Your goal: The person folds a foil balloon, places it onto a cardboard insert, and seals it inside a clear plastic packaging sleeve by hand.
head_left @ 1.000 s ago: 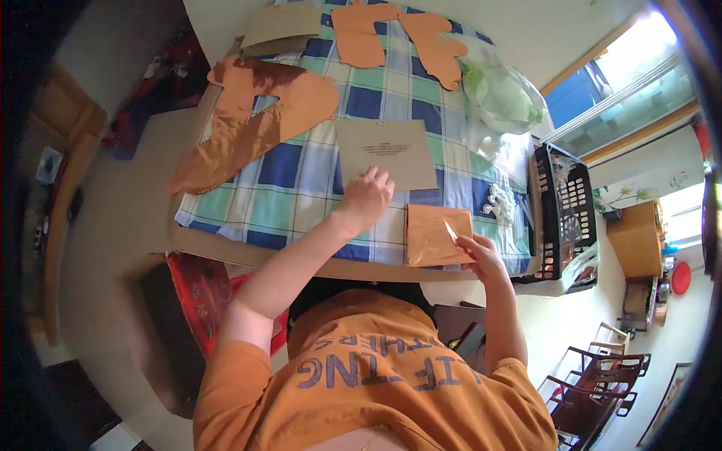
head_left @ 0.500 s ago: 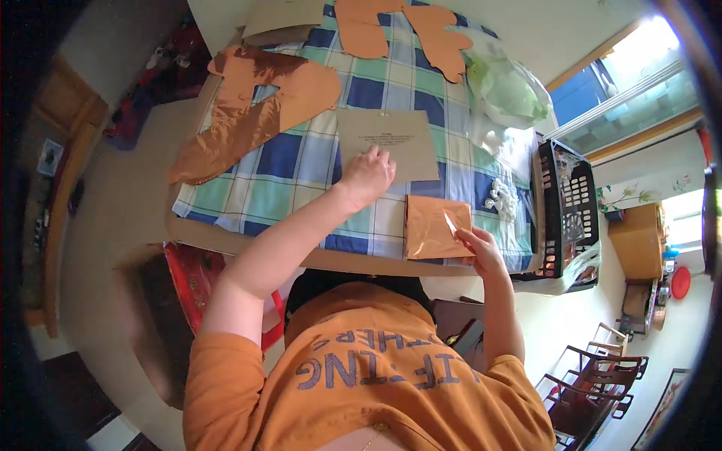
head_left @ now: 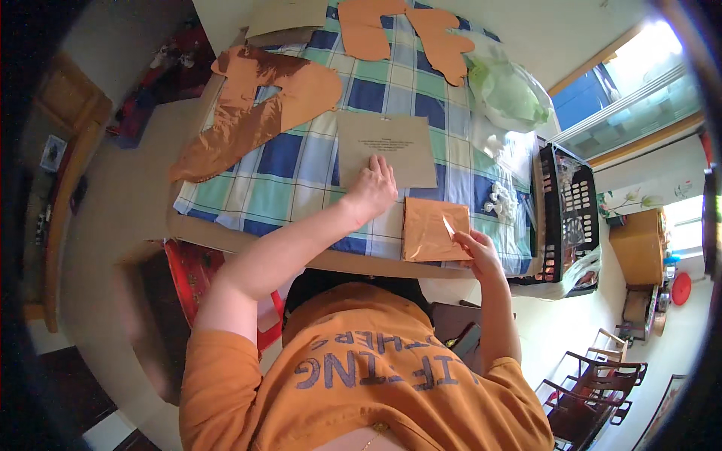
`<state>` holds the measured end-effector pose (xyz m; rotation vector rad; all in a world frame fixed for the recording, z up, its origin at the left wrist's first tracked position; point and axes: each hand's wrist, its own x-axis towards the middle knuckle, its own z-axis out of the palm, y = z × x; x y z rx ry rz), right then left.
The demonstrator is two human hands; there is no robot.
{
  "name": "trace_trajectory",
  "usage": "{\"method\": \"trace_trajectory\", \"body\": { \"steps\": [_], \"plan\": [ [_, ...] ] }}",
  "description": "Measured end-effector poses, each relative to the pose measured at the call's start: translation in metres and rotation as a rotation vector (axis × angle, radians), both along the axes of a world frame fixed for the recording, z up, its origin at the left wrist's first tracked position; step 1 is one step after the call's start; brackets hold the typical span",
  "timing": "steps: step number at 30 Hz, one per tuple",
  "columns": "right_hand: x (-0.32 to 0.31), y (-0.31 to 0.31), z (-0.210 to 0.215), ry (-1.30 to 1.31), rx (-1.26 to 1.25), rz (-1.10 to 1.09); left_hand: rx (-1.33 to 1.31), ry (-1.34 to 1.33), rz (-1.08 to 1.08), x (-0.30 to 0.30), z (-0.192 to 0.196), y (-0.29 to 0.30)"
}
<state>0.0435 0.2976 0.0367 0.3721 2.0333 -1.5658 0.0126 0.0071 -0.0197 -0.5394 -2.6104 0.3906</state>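
Note:
My left hand (head_left: 371, 191) rests on the lower part of a grey-brown card (head_left: 410, 146) with a small hole at its top and fine print, its fingers stretched out across the surface. Just right of it, near the table's front edge, lies a square, folded copper-coloured foil balloon (head_left: 427, 229). My right hand (head_left: 478, 250) pinches this packet at its right edge, thumb and fingers together. A flat, uninflated foil balloon (head_left: 256, 113) of the same colour is spread out at the far left.
More flat foil balloons (head_left: 438, 45) lie at the back beside another card (head_left: 286, 30). Along the right are a clear-green plastic bag (head_left: 508, 94), a white bunched string (head_left: 499, 201) and a black slotted basket (head_left: 568, 218). A checked cloth (head_left: 286, 158) covers the table.
The card has shifted slightly toward me under my left hand, and that hand's fingers have straightened from a curl. My right hand stays at the folded balloon, which has barely moved.

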Motion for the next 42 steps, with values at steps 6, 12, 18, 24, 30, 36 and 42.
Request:
{"method": "trace_trajectory", "body": {
  "steps": [6,12,18,24,30,36,42],
  "plan": [
    [0.0,0.004,-0.004,0.001,-0.052,0.002,0.358,-0.223,-0.084,-0.003,0.027,-0.01],
    [-0.011,-0.012,-0.016,0.097,-0.096,-0.026,0.485,-0.2,-0.014,0.003,0.035,0.0],
    [-0.018,-0.06,-0.009,0.007,-0.128,0.08,0.559,-0.066,-0.045,0.011,0.031,0.011],
    [-0.036,-0.07,-0.009,0.069,-0.144,0.094,0.59,-0.094,-0.133,0.014,0.025,0.01],
    [-0.001,-0.065,0.016,0.886,0.581,0.359,0.678,0.004,-0.13,0.018,-0.001,0.002],
    [-0.008,-0.076,-0.002,1.322,0.535,0.891,0.739,-0.113,-0.153,0.021,0.007,0.0],
    [-0.017,-0.099,-0.01,1.333,0.502,0.859,0.867,-0.08,-0.21,0.024,0.006,-0.018]
  ]
}}
